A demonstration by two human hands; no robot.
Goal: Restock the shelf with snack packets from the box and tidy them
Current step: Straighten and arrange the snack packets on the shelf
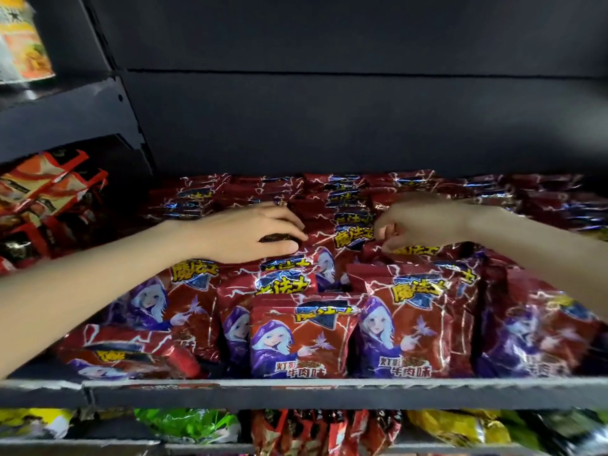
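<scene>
Red snack packets (304,337) with a purple-hooded cartoon figure fill the dark shelf (296,391) in several rows, most standing upright. One packet (128,355) at the front left lies tipped over. My left hand (250,233) reaches in from the left and grips the top edge of a packet in the middle rows. Coming in from the right, my right hand (418,222) pinches the top of a neighbouring packet (353,238) with thumb and fingers. The box is not in view.
Orange-red packets (42,205) crowd the shelf section to the left. A lower shelf (296,447) holds yellow, green and red packets. The dark back panel (329,126) rises behind the rows, and a packet (24,41) hangs at the top left.
</scene>
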